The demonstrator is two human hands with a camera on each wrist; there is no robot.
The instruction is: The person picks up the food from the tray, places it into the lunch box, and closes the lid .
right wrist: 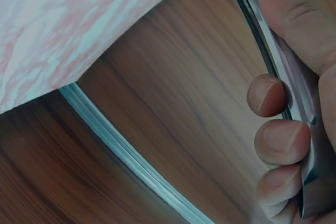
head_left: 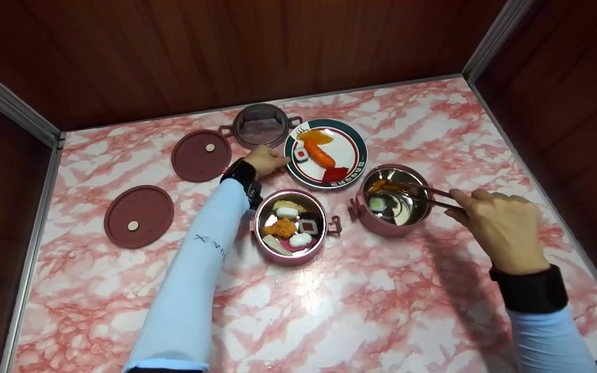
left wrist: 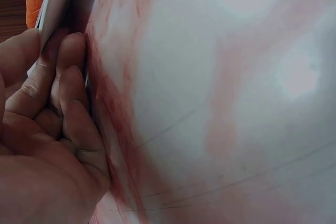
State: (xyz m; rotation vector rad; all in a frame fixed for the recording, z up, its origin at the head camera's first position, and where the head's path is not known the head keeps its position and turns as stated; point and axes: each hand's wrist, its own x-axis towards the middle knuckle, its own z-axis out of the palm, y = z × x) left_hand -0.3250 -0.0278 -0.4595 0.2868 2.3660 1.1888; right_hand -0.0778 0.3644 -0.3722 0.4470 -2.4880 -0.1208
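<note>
My left hand [head_left: 265, 160] pinches the near-left rim of a plate [head_left: 349, 153], thumb above and fingers beneath in the left wrist view. On the plate lie an orange shrimp-like piece [head_left: 319, 154], a toy sushi roll [head_left: 300, 154], a yellow piece [head_left: 317, 137] and a red piece [head_left: 335, 174]. My right hand [head_left: 503, 230] grips metal tongs [head_left: 436, 198], its fingers curled round their handle in the right wrist view. The tongs reach into the right pink pot [head_left: 389, 229], their tips at an orange-brown food piece [head_left: 378, 185]. A green-centred roll [head_left: 378, 204] lies in that pot.
The left pink pot [head_left: 293, 260] holds several toy foods, among them a fried-chicken-like piece [head_left: 281, 227]. Two dark red discs [head_left: 195, 163] [head_left: 138, 215] lie at the left. A brown round piece with two side handles [head_left: 260, 126] stands behind the plate. Wood-look walls [head_left: 257, 52] bound the table.
</note>
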